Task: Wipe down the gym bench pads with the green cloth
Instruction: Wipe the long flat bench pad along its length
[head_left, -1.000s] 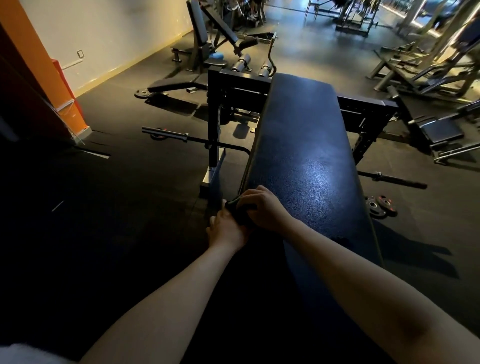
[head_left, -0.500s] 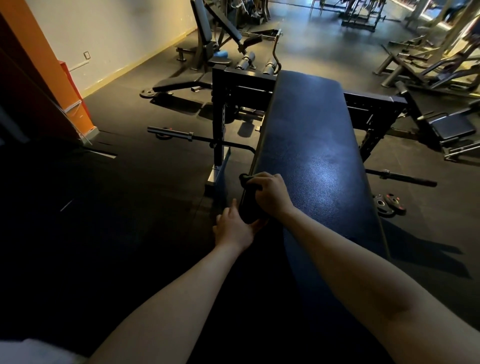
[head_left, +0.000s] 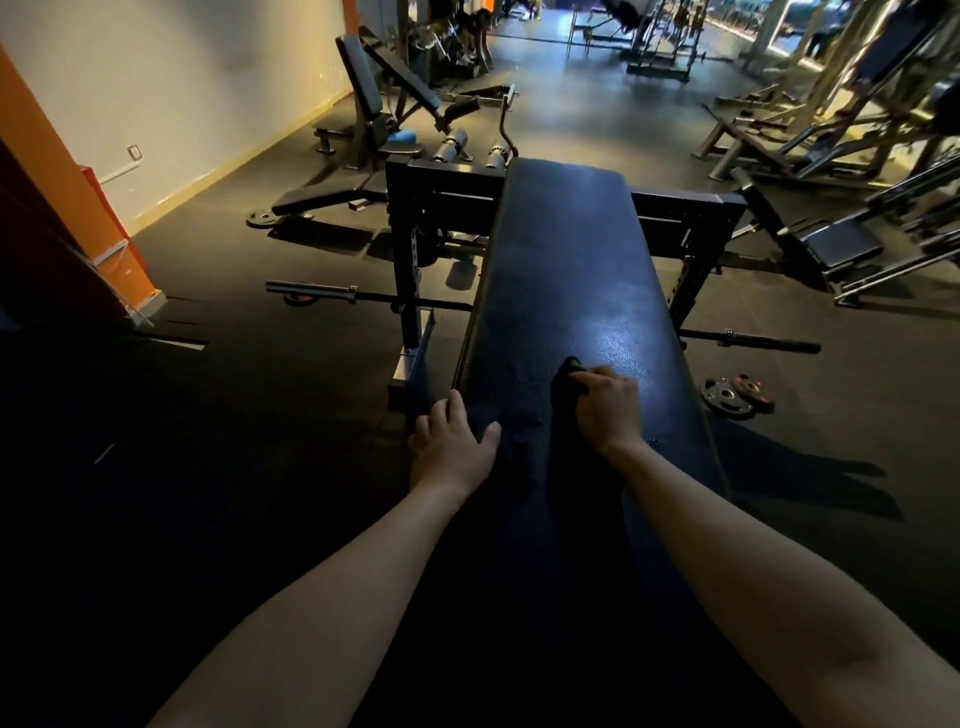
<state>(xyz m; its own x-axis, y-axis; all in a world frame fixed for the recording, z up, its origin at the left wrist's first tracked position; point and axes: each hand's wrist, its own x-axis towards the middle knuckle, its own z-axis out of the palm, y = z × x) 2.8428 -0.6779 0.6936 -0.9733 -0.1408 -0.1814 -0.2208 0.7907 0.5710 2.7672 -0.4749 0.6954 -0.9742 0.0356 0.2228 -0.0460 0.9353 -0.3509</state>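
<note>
A: Surface, room?
B: Black bench pad, one glossy patch; dark rubber floor; barbell on the left, weight plates on the right.
A: Cloth, hands?
B: Green cloth bunched mid-pad, gripped in the curled right hand. Left hand apart, resting on the pad's left edge, fingers loosely spread, holding nothing.

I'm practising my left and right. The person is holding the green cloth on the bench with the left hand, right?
No, it's the right hand gripping the green cloth on the bench pad, as the head view shows. The left hand just rests on the pad's edge.
</note>
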